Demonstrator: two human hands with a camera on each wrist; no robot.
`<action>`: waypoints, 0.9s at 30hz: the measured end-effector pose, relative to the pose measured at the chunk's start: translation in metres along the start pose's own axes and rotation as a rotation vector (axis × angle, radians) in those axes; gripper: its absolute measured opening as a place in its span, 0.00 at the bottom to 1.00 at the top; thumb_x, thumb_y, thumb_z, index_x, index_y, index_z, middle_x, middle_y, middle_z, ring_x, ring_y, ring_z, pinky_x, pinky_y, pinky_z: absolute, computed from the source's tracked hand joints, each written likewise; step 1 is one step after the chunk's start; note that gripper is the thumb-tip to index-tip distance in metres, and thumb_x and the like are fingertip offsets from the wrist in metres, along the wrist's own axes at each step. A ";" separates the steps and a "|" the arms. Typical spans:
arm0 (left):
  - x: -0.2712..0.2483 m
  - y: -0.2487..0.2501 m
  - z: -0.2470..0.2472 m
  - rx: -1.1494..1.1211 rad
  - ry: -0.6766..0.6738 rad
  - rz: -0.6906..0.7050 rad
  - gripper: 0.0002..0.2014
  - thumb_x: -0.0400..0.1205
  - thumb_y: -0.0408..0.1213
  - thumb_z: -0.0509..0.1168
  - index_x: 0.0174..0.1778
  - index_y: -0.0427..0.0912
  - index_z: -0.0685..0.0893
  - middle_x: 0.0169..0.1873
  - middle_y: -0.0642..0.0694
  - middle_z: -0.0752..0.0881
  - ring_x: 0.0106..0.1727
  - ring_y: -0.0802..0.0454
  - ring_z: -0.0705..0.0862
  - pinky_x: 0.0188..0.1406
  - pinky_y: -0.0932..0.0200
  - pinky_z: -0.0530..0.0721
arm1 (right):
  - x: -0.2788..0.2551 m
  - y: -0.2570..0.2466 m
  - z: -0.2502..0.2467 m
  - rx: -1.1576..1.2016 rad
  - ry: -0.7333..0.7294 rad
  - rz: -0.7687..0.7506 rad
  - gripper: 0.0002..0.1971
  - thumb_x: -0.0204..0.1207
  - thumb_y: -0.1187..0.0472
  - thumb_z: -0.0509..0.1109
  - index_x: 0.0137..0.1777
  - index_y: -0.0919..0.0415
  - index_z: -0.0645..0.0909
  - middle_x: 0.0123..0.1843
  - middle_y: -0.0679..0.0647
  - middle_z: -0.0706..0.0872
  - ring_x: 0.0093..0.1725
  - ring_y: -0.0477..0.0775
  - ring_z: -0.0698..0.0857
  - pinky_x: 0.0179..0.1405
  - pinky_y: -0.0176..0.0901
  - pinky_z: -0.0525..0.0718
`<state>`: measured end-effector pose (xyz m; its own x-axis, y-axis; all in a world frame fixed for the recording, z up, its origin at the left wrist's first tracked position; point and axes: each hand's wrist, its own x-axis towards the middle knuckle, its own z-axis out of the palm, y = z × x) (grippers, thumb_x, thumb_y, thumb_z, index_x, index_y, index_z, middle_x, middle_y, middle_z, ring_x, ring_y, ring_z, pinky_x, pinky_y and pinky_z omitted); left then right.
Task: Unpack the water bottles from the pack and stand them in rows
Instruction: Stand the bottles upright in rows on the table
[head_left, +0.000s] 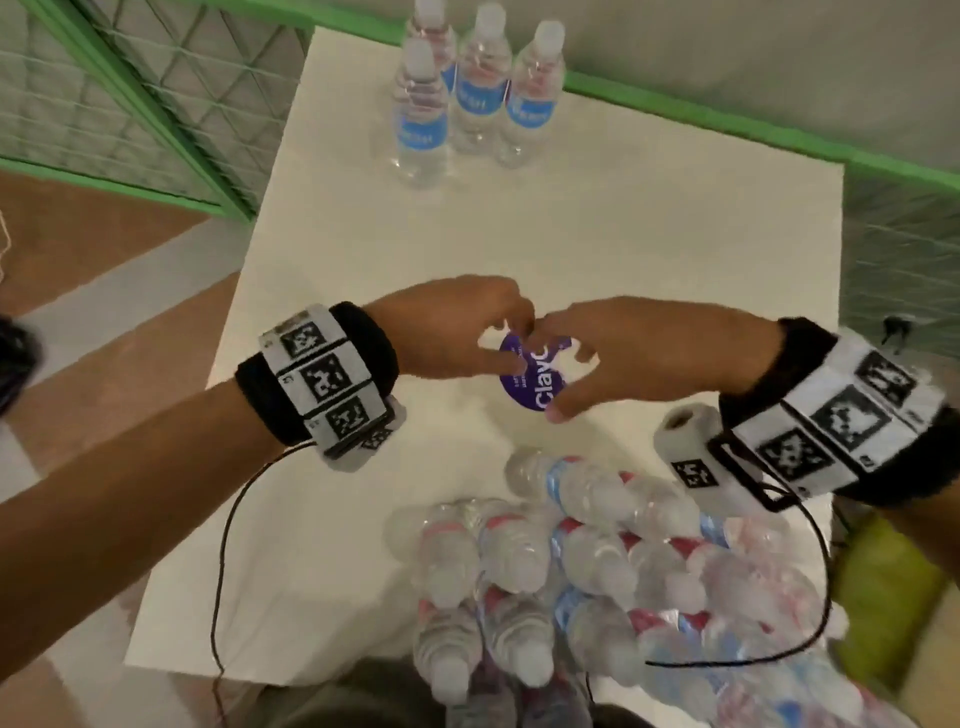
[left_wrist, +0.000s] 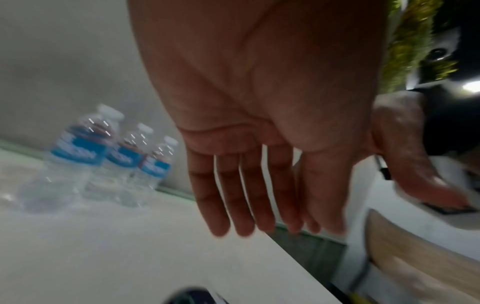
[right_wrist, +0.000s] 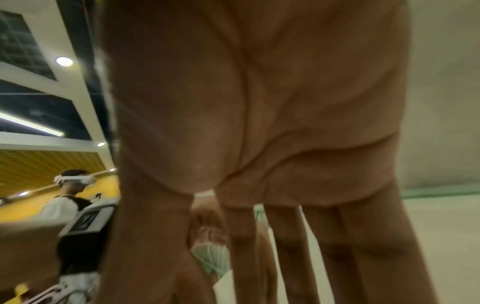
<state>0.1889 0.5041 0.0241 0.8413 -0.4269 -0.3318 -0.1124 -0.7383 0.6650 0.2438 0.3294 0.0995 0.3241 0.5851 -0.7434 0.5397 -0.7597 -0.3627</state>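
Several clear water bottles (head_left: 467, 88) with blue labels stand upright at the far edge of the white table (head_left: 675, 234); the left wrist view shows three of these bottles (left_wrist: 109, 158). The pack of bottles (head_left: 597, 571) lies on its side at the near edge, caps towards me. Both hands hover over the middle of the table. My left hand (head_left: 457, 327) and right hand (head_left: 639, 353) almost touch at their fingertips above a round purple label (head_left: 535, 384). The wrist views show the left fingers (left_wrist: 246, 205) and right fingers (right_wrist: 285, 236) straight, holding nothing.
A green-framed mesh fence (head_left: 130, 104) stands to the left, and a green rail runs behind the table. Something yellow-green (head_left: 883, 597) sits beyond the table's right near corner. Thin black cables hang from both wrists. Another person wearing a headset (right_wrist: 70, 191) stands further off.
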 end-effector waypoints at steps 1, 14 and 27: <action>-0.008 0.011 0.013 -0.014 -0.145 0.018 0.15 0.78 0.52 0.67 0.57 0.50 0.80 0.54 0.55 0.80 0.53 0.57 0.78 0.54 0.59 0.78 | -0.012 -0.001 0.016 -0.028 -0.094 -0.013 0.31 0.68 0.46 0.76 0.71 0.47 0.72 0.67 0.43 0.77 0.58 0.44 0.75 0.52 0.33 0.72; -0.056 0.045 0.069 0.109 -0.824 -0.100 0.28 0.65 0.57 0.76 0.59 0.55 0.78 0.53 0.56 0.72 0.60 0.53 0.74 0.59 0.55 0.75 | -0.027 0.023 0.099 -0.066 -0.023 0.052 0.23 0.71 0.51 0.75 0.66 0.48 0.75 0.61 0.51 0.77 0.59 0.53 0.78 0.55 0.41 0.74; -0.048 0.024 0.018 0.105 -0.588 -0.263 0.14 0.73 0.37 0.63 0.51 0.59 0.84 0.38 0.59 0.84 0.40 0.56 0.89 0.40 0.61 0.80 | 0.008 0.029 0.049 -0.066 0.051 0.098 0.23 0.69 0.55 0.76 0.64 0.52 0.79 0.65 0.51 0.79 0.63 0.53 0.78 0.54 0.43 0.75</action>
<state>0.1367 0.4973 0.0443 0.4210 -0.4178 -0.8051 -0.0187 -0.8914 0.4528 0.2242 0.2988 0.0556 0.4154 0.5241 -0.7435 0.5531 -0.7944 -0.2510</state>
